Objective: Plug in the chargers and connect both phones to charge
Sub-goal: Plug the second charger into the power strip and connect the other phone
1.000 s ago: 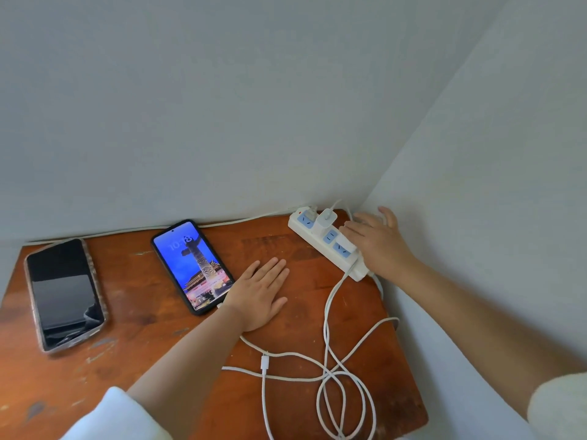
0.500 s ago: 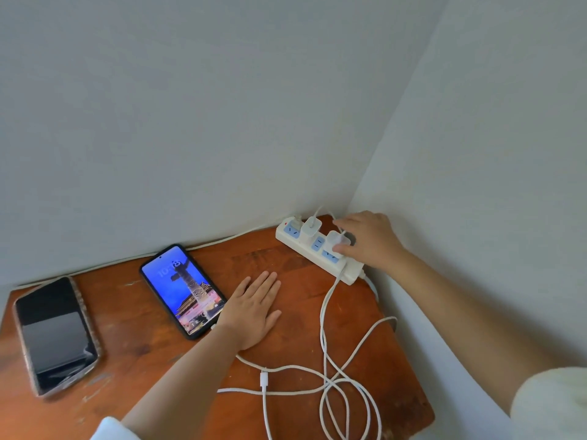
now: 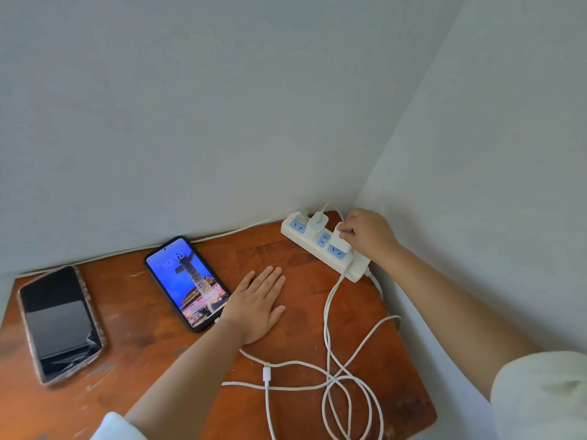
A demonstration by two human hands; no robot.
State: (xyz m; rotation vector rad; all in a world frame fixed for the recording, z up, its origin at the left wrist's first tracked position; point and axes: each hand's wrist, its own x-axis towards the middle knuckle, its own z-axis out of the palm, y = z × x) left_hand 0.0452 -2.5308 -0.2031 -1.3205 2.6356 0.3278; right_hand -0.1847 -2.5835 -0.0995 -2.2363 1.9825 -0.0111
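Cables (image 3: pixel 346 381): white, looped in a tangle by the desk's (image 3: pixel 152 354) near-right edge; one loose connector end (image 3: pixel 267 374) lies free near the front edge, plugged into nothing.
Dark phone (image 3: pixel 60 322): flat at the left edge, screen off, no cable seen at it, so prob. not connected yet.
Lit phone (image 3: pixel 187 282): mid-desk, screen on; a cable seems to reach its near end under the wrist (joint hidden, can't confirm).
Left hand (image 3: pixel 257 304): open, palm flat on the wood just beside the lit phone, gripping nothing.
Power strip (image 3: pixel 324 246): far-right corner, against the walls.
First charger (image 3: pixel 318 221): already seated in the strip, toward its far end.
Second charger (image 3: pixel 341 239): in the next sockets along; right hand (image 3: pixel 365 236) has its fingers pinched on it, pressing it home.
Progress: approx. past halfway. Left: finish seating 2nd charger, run the free end to the dark phone.
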